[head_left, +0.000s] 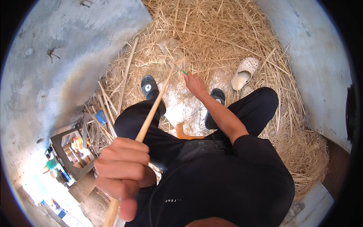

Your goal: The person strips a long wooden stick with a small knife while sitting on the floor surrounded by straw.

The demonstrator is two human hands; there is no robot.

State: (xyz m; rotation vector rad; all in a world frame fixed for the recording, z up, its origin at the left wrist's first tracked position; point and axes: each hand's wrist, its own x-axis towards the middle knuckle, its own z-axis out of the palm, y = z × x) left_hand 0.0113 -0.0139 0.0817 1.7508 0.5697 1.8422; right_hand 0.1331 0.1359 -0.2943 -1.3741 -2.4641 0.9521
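My left hand (121, 170) is closed in a fist around a long, pale bamboo stick (152, 112). The stick slants away from me, between my knees, and its thin far end reaches toward the straw-covered floor. My right hand (196, 84) is closed on a small green-handled knife (184, 72) beside that far end. Its thin blade lies close to the stick and is hard to make out; I cannot tell whether they touch.
Pale shavings and strips (223, 34) cover much of the floor. A cream clog (245, 73) lies right of my feet, in dark slides (149, 87). Beneath me shows an orange seat (183, 132). Bluish walls (72, 41) flank me; a wooden frame (62, 145) stands lower left.
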